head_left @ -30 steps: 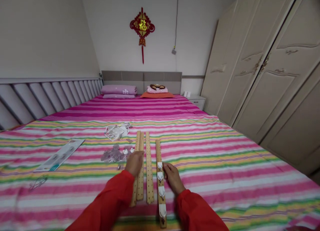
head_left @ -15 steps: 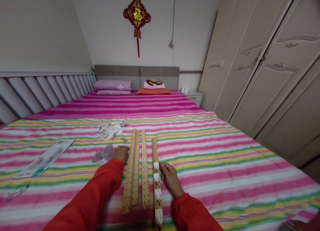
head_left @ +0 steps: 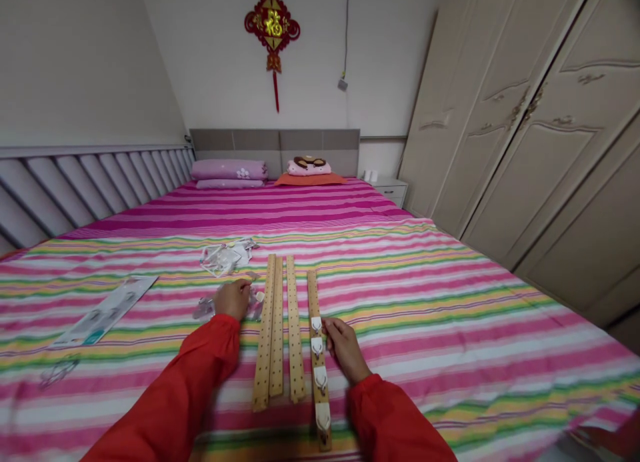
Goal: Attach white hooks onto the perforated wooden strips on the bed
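Note:
My left hand (head_left: 233, 299) is over a heap of clear plastic pieces (head_left: 204, 307), its fingers pinched together; what they hold, if anything, is hidden. A small white piece (head_left: 260, 297) lies just right of these fingers. My right hand (head_left: 346, 345), fingers bent and closed, grips the right edge of a wooden strip (head_left: 313, 292) with holes. Several white adhesive hooks (head_left: 321, 380) sit in a row along this strip, and my right fingertips are beside the farthest one. To its left lie three more perforated wooden strips (head_left: 295, 329), roughly parallel, two of them side by side.
Crumpled clear packaging (head_left: 227, 257) lies beyond my left hand. A flat hook package (head_left: 110, 310) and a thin wire-like piece (head_left: 60, 371) are farther left. Everything rests on a striped bedsheet (head_left: 425, 302). A wardrobe (head_left: 540, 169) stands along the right side.
My left hand has moved left and slightly away from the strips, over the clear plastic pieces. My right hand stays at the hook strip. The view has shifted slightly.

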`<action>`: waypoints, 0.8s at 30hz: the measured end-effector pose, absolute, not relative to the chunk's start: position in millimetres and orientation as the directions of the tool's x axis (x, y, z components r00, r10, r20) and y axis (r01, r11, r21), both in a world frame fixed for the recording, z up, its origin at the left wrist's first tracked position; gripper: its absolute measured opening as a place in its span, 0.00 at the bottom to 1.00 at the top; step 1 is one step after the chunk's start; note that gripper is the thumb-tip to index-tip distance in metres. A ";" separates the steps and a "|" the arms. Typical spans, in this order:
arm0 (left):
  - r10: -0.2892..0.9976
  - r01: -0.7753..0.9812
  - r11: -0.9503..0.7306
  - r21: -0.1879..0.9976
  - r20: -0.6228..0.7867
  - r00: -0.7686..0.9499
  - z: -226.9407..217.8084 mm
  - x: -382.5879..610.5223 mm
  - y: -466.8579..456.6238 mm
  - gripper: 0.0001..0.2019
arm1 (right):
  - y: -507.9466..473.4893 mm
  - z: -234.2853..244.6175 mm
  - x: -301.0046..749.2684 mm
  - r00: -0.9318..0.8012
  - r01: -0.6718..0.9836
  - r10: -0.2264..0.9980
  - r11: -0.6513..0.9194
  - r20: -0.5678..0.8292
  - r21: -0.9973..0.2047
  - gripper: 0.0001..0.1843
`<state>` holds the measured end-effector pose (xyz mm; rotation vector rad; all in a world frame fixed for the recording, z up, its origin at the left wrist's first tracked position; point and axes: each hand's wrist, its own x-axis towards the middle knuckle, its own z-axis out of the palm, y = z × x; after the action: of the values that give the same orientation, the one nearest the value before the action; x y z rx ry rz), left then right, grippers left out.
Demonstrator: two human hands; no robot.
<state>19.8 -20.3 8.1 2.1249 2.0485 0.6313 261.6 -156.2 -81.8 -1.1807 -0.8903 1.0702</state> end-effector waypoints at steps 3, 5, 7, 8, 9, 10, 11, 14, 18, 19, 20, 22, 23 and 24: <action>0.977 0.958 -0.146 0.246 0.188 0.100 6.3 22.6 -26.1 0.14 | -157.4 -79.9 261.2 0.282 -0.169 0.959 0.057 0.007 -0.984 0.23; 0.968 0.961 -0.222 0.166 0.159 0.196 4.1 27.3 -28.7 0.14 | -157.8 -79.5 261.1 0.282 -0.176 0.959 0.061 0.009 -0.983 0.24; 0.957 0.955 -0.274 0.117 0.128 0.259 1.9 32.3 -29.4 0.16 | -157.9 -79.7 261.1 0.281 -0.190 0.960 0.061 0.005 -0.980 0.24; 0.953 0.951 -0.291 0.103 0.115 0.279 1.0 34.5 -29.0 0.17 | -157.8 -79.9 261.1 0.281 -0.197 0.960 0.061 0.004 -0.978 0.24; 0.952 0.950 -0.298 0.094 0.107 0.288 0.4 36.3 -28.3 0.17 | -157.7 -80.2 261.2 0.281 -0.203 0.960 0.062 0.003 -0.977 0.24; 0.951 0.949 -0.302 0.090 0.102 0.293 0.2 37.6 -27.5 0.18 | -157.5 -80.6 261.2 0.282 -0.209 0.959 0.064 0.002 -0.976 0.24; 0.949 0.948 -0.306 0.086 0.102 0.297 0.2 38.4 -26.7 0.18 | -157.2 -81.0 261.3 0.281 -0.215 0.960 0.063 0.001 -0.975 0.24; 0.947 0.948 -0.310 0.074 0.115 0.300 1.4 38.3 -25.2 0.16 | -156.0 -82.9 261.7 0.274 -0.228 0.962 0.060 -0.005 -0.972 0.24; 0.950 0.954 -0.289 0.080 0.147 0.275 4.5 33.9 -26.2 0.12 | -154.3 -85.8 262.7 0.273 -0.247 0.962 0.055 -0.016 -0.967 0.25; 0.952 0.956 -0.275 0.100 0.170 0.256 5.6 32.5 -26.5 0.11 | -154.1 -86.3 262.9 0.272 -0.255 0.962 0.055 -0.017 -0.965 0.25; 0.953 0.957 -0.256 0.136 0.200 0.226 7.0 31.2 -26.7 0.09 | -153.9 -86.8 263.1 0.270 -0.264 0.963 0.055 -0.019 -0.963 0.25; 0.956 0.937 -0.207 0.282 0.260 0.133 10.2 29.4 -27.3 0.08 | -153.7 -87.4 263.3 0.266 -0.280 0.964 0.058 -0.020 -0.958 0.25; 0.960 0.898 -0.182 0.401 0.271 0.074 12.0 29.3 -27.9 0.08 | -153.8 -87.4 263.3 0.263 -0.287 0.965 0.058 -0.020 -0.956 0.25; 0.967 0.826 -0.155 0.542 0.254 0.015 13.7 29.9 -29.1 0.09 | -154.0 -87.2 263.3 0.262 -0.295 0.965 0.059 -0.022 -0.954 0.24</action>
<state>29.9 -29.1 13.7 2.0498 1.8649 0.8498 263.3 -154.0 -87.2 -1.0858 -0.8052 1.1299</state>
